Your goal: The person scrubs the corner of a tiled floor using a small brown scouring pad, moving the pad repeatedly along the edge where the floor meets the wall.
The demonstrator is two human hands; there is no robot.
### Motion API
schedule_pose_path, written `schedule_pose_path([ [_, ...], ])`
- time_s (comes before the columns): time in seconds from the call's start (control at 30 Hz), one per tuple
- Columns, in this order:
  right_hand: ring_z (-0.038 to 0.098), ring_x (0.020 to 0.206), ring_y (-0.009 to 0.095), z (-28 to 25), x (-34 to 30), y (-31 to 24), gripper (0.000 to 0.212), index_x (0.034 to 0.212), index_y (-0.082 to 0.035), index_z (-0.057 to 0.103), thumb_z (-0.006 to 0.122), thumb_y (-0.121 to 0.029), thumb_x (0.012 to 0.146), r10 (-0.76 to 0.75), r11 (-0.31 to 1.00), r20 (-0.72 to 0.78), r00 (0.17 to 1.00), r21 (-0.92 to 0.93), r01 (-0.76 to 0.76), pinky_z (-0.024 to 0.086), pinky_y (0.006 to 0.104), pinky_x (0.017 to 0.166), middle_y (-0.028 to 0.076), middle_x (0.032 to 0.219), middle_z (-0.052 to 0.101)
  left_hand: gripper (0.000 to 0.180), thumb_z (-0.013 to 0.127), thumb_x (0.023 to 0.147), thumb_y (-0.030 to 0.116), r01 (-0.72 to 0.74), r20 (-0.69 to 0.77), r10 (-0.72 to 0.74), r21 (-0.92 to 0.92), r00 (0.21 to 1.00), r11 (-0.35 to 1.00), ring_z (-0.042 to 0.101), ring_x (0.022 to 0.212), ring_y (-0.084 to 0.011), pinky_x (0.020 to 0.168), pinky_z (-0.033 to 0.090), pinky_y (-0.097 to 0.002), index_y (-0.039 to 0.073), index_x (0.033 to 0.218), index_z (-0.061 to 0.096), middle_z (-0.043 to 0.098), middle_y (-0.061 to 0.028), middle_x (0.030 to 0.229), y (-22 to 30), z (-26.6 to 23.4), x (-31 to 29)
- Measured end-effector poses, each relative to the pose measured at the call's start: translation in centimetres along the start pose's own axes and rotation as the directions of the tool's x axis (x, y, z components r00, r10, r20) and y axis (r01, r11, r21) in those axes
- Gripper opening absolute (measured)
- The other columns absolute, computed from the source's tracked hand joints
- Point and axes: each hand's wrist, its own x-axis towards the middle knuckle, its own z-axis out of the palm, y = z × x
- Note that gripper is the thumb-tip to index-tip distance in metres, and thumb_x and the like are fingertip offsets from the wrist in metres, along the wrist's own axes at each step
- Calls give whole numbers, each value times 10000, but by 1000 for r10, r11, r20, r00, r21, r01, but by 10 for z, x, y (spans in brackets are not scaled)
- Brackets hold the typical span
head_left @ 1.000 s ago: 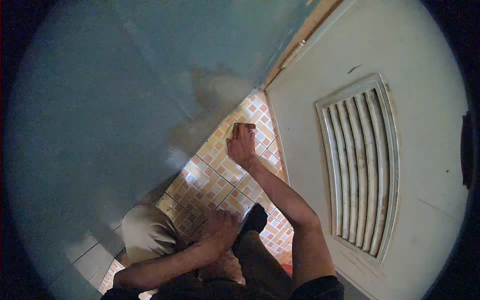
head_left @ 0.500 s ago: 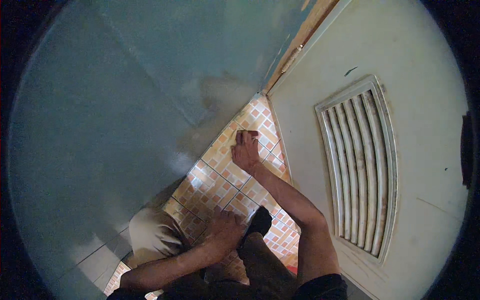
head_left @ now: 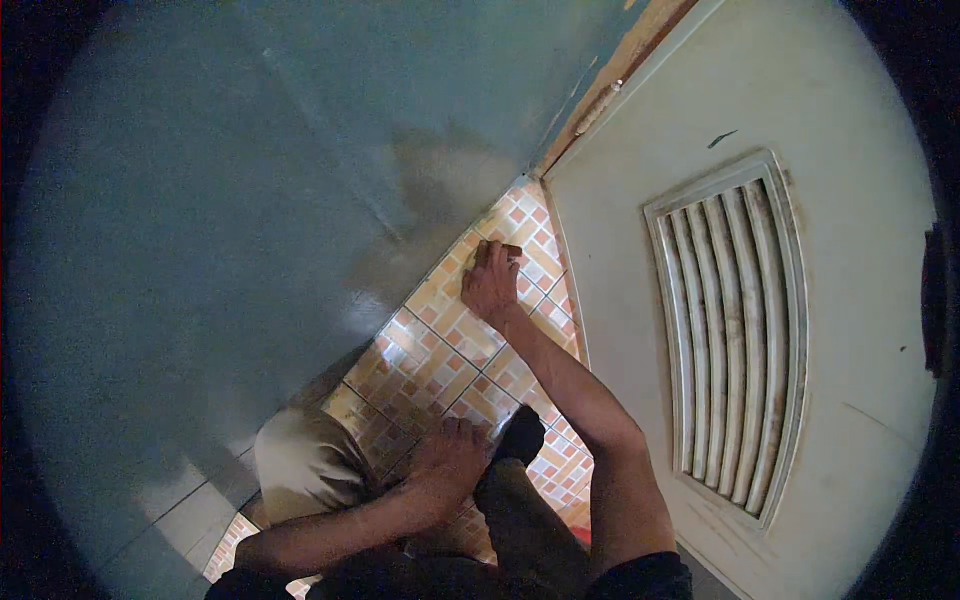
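Low over the patterned floor tiles, my right hand reaches forward with its fingers curled downward. A small dark reddish-brown edge shows at its fingertips; I cannot make out what it is. Nearer to me, my left hand lies low between my legs, palm down, with its fingers forward and apparently holding nothing. Its fingertips are in shadow, so whether they touch the tiles is unclear. My dark-covered foot is just right of it.
A worn blue-green wall rises along the left. On the right stands a pale door with a louvred vent and a hinge. Wall and door meet at a narrow corner ahead. My light-clothed knee is near the wall.
My right hand has shifted slightly forward over the tiles, toward the corner. My left hand stays in nearly the same place. The view has tilted a little.
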Motion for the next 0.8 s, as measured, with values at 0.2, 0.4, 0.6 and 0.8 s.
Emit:
schedule_pose_path([
  [0.2, 447, 1167, 491, 0, -16, 0, 600, 1267, 115, 434, 592, -286, 850, -50, 998, -16, 999, -32, 50, 413, 645, 898, 300, 1220, 411, 378, 642, 884, 286, -39, -49, 39, -4, 998, 999, 624, 994, -306, 879, 491, -428, -10, 1116, 608, 661, -158, 1000, 0, -8, -3],
  [0.4, 435, 1146, 510, 2, -4, 6, 563, 1244, 111, 454, 579, -270, 848, -41, 999, -118, 992, -28, 38, 389, 643, 903, 294, 1166, 430, 439, 658, 888, 332, 50, 59, -43, -117, 997, 992, 619, 1016, -314, 910, 473, -437, -16, 1148, 590, 664, -166, 1022, 1, -7, 2],
  [0.6, 434, 1167, 491, -3, -7, 3, 564, 1244, 105, 503, 586, -287, 846, -96, 978, -11, 995, -188, 92, 393, 628, 930, 286, 1198, 441, 440, 654, 887, 322, 1, 94, -1, 1, 996, 1000, 617, 1026, -311, 916, 464, -434, -22, 1153, 592, 658, -177, 1041, 3, -13, -2],
  [0.8, 419, 1217, 513, 16, -6, 9, 600, 1309, 105, 480, 570, -286, 863, -58, 997, -110, 992, -65, 51, 388, 649, 935, 321, 1269, 427, 365, 610, 872, 255, -61, -15, 61, 7, 998, 998, 617, 1015, -299, 903, 462, -432, -12, 1121, 614, 655, -178, 1033, -4, 10, -5],
])
